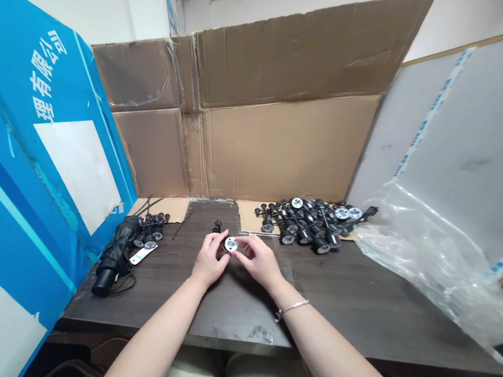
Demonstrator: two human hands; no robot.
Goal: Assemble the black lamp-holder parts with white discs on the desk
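Near the middle of the dark table, my left hand [209, 260] and my right hand [260, 260] meet around a small round part with a white, holed face [230, 244]. Fingertips of both hands pinch it from either side, with its white face turned up toward me. A small black piece [217, 226] shows just beyond my left fingers; whether it joins the held part is unclear. On the right lies a pile of black parts [304, 232], some with round white faces. A smaller group of similar black parts [149, 239] rests at the left.
A folded black umbrella [111, 257] with a white tag [143, 254] lies at the left of the table [347, 301]. Crumpled clear plastic [424, 269] covers the right edge. Cardboard [292, 143] stands along the back, and a blue panel [24, 156] rises at the left.
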